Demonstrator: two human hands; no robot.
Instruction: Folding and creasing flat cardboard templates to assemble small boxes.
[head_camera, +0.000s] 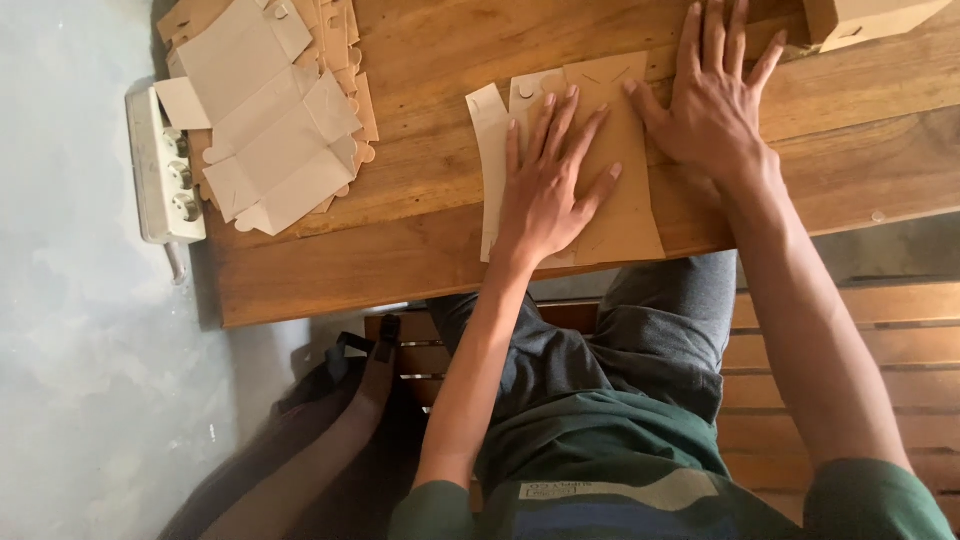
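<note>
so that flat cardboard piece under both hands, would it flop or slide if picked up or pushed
The flat cardboard piece looks thin, so it is probably light and would bend somewhat along its creases. On the smooth wooden table it would likely slide easily. The left hand and right hand press it flat, hinting it springs up.

left hand (545, 190) covers middle of flat cardboard piece (610, 160); fold lines beneath hidden. right hand (712, 105) fingertips cut off by top edge. folded box (870, 18) top right mostly out of frame. stack of flat blanks (270, 110) cropped at top; lower sheets hidden. power strip (162, 165) cable unseen.
</note>
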